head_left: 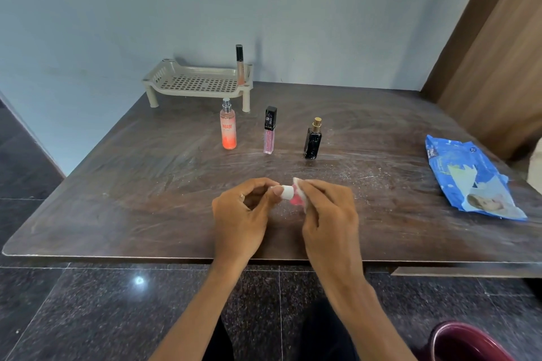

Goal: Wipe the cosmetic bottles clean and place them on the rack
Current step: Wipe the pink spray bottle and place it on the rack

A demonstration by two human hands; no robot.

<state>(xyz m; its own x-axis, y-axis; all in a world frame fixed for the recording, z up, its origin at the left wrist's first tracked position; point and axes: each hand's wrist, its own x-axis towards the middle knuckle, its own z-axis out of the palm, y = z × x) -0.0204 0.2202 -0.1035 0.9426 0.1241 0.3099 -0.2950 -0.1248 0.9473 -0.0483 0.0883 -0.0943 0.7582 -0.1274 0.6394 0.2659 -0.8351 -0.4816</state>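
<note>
While the left hand [239, 214] pinches the white cap of a small pink bottle [289, 193] btwn thumb and forefinger, the right hand [328, 208] folds a white wipe [296, 182] round the bottle's pink body. The bottle lies roughly level, cap end to the left, held just above the counter [146, 199] near its front edge, right btwn the two grips.

Left grip: a narrow pinch on the cap only, other fingers loosely curled w/ nothing in them. Right grip: fingers closed over wipe + bottle body, hiding most of both; only a bit of pink and a white corner of wipe show. Both forearms come in from the bottom of the view, hands close together, backs facing up.

Further back on the counter three bottles stand upright in a row, apart from each other: an orange spray bottle [228, 129] at left, a pink gloss tube [269, 132] w/ black cap in the middle, a dark perfume bottle [313, 141] w/ gold top at right. Behind them, at the far left by the wall, sits the beige rack [199, 82] w/ one slim black-capped tube [240, 64] upright at its right end. A blue wipes pack [469, 182] lies flat near the counter's right edge.
</note>
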